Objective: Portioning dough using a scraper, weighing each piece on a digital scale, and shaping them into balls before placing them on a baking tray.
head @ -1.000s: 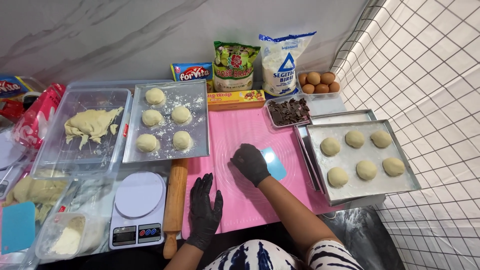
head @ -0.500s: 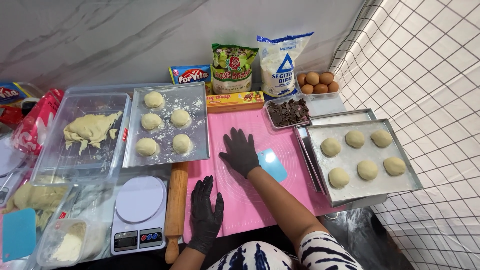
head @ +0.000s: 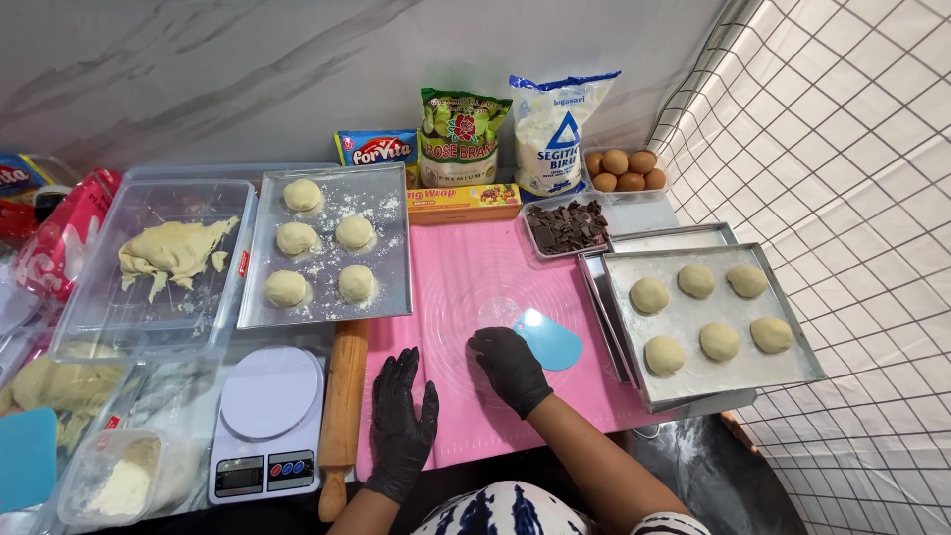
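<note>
Both my hands wear black gloves and rest on a pink silicone mat. My left hand lies flat with fingers spread at the mat's near left edge, beside a wooden rolling pin. My right hand presses palm-down on the mat's middle, touching the edge of a light blue dough scraper. Neither hand holds anything. A metal tray to the left carries several floured dough balls. Another metal tray on the right holds several smoother dough balls.
A clear tub with a dough lump sits far left, above a white kitchen scale and a flour container. Chopped chocolate, eggs, flour bags and packets line the back. A wire grid panel stands right.
My right hand has slid back toward me across the pink mat, from further up the mat to beside the blue scraper. My left hand stayed at the mat's near edge.
</note>
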